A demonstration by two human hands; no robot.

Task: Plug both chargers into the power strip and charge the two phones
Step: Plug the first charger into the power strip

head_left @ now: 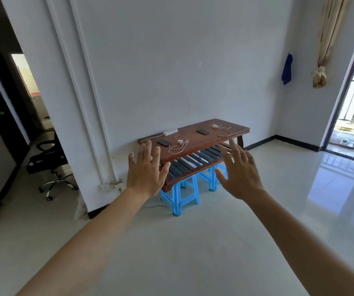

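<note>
Hands spread empty, our left hand [145, 169] and right hand [239, 171] reach ahead; chargers, phones and power strip [170, 132] lie beyond, untouched.

Phones [163, 142], chargers [180, 141] unplugged beside strip [170, 132]

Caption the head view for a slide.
Both hands, left and right, raised open toward a wooden table bearing unplugged chargers, phones and power strip.
</note>
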